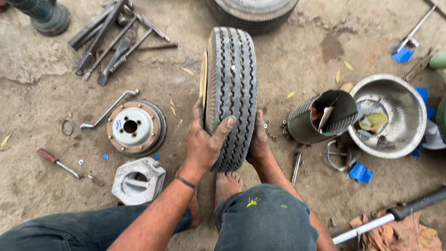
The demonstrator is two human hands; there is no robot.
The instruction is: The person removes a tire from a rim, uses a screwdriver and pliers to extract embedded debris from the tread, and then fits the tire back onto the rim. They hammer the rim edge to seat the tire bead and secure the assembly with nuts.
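Both hands clamp the upright tyre (231, 93): left hand (204, 144) wrapped over the tread, right hand (258, 139) flat against its far side; best kept vertical, gripped evenly.

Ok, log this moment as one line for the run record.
left hand: grips tyre tread, thumb across | right hand: flat on tyre's other side | tyre: upright on concrete floor | nearby: brake drum, steel bowl

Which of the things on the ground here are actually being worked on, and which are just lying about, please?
In hand:
upright tyre, gripped by left hand and right hand

Lying about:
brake drum
pile of wrenches
screwdriver
steel bowl
grey housing
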